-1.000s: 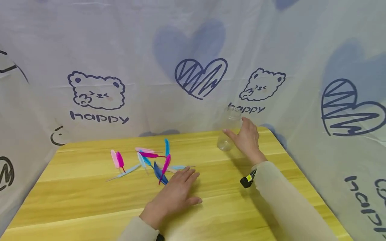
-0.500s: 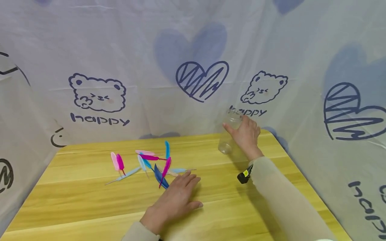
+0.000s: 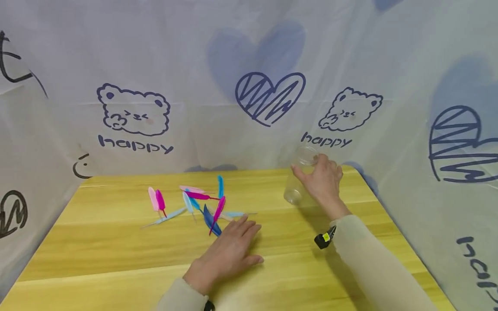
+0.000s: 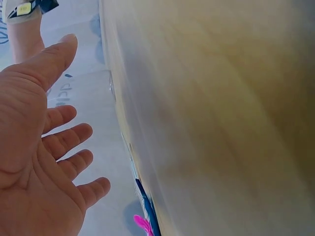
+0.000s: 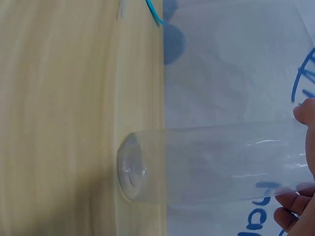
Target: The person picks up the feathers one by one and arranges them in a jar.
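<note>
My right hand (image 3: 323, 181) grips a clear plastic jar (image 3: 298, 183) near its top, thumb on the near left side and fingers curled round the far right. The jar is lidless and looks see-through with nothing in it. In the right wrist view the jar (image 5: 221, 164) has its base at the tabletop. Left of it, my left hand (image 3: 229, 248) hovers low over the table, palm down, fingers spread and relaxed, holding nothing. Just beyond its fingertips lie several feathers, including a dark blue feather (image 3: 211, 220) and a magenta feather (image 3: 218, 209).
More feathers lie to the left: a pale blue feather (image 3: 167, 216), a pink feather (image 3: 153, 199) and a bright blue feather (image 3: 221, 186). The yellow wood-grain table (image 3: 116, 250) ends against a printed cloth (image 3: 202, 86) at the back and sides.
The jar and my right hand have come slightly nearer across the table. The view has shifted a little. My left hand and the feathers stay about where they were.
</note>
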{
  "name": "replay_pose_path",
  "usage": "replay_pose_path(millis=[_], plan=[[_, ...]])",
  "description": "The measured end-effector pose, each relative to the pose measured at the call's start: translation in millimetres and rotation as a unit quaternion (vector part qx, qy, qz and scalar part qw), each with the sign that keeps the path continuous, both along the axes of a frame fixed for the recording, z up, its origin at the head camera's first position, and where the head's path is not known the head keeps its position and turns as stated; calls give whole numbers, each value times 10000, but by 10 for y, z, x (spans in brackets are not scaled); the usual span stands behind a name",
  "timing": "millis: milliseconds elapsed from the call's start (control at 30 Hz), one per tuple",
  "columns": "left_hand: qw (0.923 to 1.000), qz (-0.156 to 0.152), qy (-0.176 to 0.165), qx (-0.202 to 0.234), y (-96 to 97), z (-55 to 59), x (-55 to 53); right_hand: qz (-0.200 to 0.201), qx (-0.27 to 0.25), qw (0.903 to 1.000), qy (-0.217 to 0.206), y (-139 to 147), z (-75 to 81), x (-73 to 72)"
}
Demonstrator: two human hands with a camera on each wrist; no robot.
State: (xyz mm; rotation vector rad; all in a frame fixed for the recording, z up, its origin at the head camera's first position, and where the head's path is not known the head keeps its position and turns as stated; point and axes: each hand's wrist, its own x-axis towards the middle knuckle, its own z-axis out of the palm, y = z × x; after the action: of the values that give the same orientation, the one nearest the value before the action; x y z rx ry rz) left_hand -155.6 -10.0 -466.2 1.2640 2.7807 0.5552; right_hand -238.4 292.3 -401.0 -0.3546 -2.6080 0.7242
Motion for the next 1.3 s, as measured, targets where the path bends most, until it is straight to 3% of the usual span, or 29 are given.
replay_pose_path(millis=[167, 400, 633, 933, 1133, 1300], plan=[[9999, -34, 137, -40, -31, 26, -1, 280, 35, 9995, 141, -98, -5, 189], [9999, 23, 80, -124, -122, 35, 21, 825, 271, 9942, 634, -264, -43, 455], [9999, 89, 65, -22, -199, 55, 35, 1157, 476, 9899, 661, -436, -39, 698], [9998, 186, -21, -16, -261, 54, 34, 1985, 399, 9756, 852, -714, -57, 976], [9981, 370, -414, 263, -279, 60, 25, 2659, 371, 9564, 1152, -881, -97, 1099], [9916, 558, -920, 716, -295, 82, 35, 2970, 339, 9469, 1180, -1019, -108, 1163]])
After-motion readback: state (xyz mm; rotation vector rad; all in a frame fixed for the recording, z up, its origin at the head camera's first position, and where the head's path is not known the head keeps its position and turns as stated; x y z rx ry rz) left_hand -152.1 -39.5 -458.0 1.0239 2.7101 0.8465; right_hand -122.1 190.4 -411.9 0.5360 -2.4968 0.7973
